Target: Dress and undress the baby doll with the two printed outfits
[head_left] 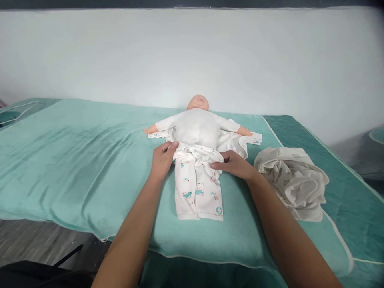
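A baby doll (198,125) with a white cloth body lies on its back, arms stretched out to both sides, head toward the wall. White baby pants (196,188) printed with small animals cover its lower part, their legs lying flat toward me. My left hand (163,158) pinches the waistband at the left side. At the right side, my right hand (232,164) has its fingers on the bunched fabric below the waistband, the thumb lying over the cloth. An open white printed baby shirt (235,142) is spread underneath the doll, its sleeves beneath the doll's hands.
To the right sits a crumpled white cloth bundle (295,182), close to my right forearm. A green sheet (75,160) covers the bed, with a darker green cover (336,180) at the right. The white wall (180,56) stands behind the bed.
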The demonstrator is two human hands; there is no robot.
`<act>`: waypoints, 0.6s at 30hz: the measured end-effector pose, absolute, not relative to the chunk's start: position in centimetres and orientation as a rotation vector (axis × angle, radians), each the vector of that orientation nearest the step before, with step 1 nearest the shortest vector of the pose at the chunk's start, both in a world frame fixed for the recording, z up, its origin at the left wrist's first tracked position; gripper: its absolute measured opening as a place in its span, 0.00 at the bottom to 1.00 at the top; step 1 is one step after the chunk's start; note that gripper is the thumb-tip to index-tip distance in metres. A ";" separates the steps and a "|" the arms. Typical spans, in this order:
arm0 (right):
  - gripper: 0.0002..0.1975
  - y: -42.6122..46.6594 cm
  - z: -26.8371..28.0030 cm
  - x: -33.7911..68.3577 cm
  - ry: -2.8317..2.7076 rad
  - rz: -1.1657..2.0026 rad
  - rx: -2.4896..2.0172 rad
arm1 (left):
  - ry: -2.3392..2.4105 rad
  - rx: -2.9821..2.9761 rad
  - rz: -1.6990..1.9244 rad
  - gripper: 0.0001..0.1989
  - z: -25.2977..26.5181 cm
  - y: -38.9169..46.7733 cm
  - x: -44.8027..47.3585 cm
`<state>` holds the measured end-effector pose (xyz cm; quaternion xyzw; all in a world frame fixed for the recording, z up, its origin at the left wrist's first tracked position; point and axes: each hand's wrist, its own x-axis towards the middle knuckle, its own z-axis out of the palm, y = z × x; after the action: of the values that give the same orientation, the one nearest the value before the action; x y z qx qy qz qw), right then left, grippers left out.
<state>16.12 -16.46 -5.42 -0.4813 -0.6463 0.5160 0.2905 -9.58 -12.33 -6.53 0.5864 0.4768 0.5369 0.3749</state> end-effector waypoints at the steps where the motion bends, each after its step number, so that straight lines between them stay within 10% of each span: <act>1: 0.21 -16.5 -5.5 16.1 -1.721 1.372 -1.283 | 1.222 1.503 1.373 0.24 -6.6 -12.4 -9.6; 18: 0.19 -16.1 -6.2 15.9 -1.753 1.243 -1.269 | 1.309 1.542 1.220 0.26 -7.0 -17.9 -11.0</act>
<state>15.90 -16.11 -6.17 -0.4824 -0.6661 0.4721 0.3173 -11.03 -17.93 -7.00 0.6037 0.5126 0.4779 0.3800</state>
